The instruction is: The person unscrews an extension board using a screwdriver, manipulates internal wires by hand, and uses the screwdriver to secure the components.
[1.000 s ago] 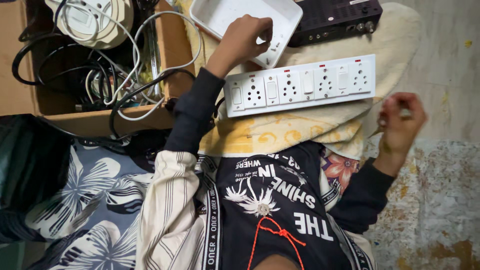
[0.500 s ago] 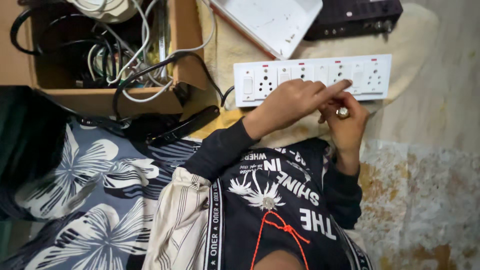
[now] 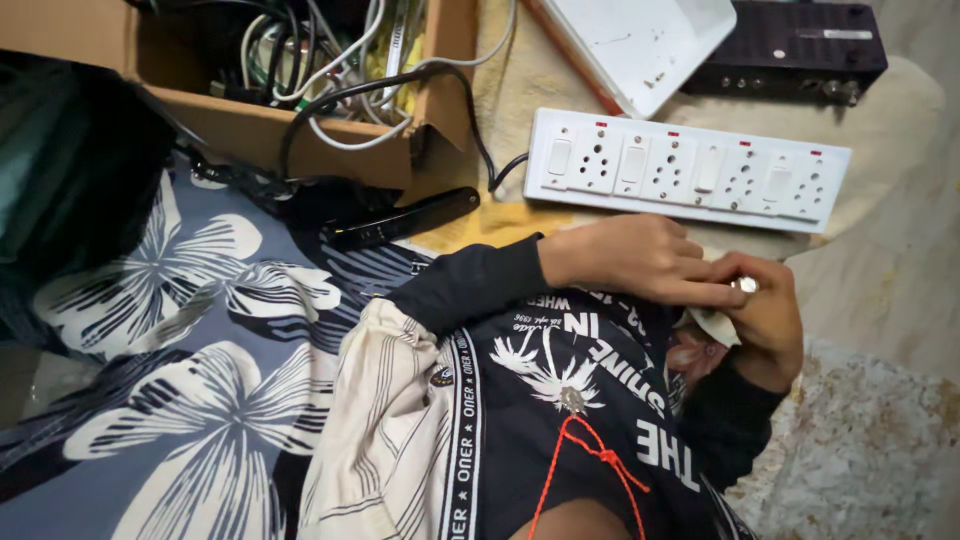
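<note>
Pinching: right hand [image 3: 765,320] closed on a small silvery part [image 3: 744,285].
Left hand [image 3: 640,262]: fingertips touching that part, holding nothing.
Power strip [image 3: 690,170]: just beyond both hands.

A cream cloth [image 3: 520,110] covers the floor [image 3: 900,260]. Just above the fingers [image 3: 700,290] lies a white power strip [image 3: 690,170]; beyond it sit a white tray [image 3: 640,40] and a dark box [image 3: 800,45]. A cardboard box [image 3: 270,130] rests far to their left.

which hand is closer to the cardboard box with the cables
Left. The left hand lies below the white power strip, right of the cardboard box; the right hand is farther right.
</note>
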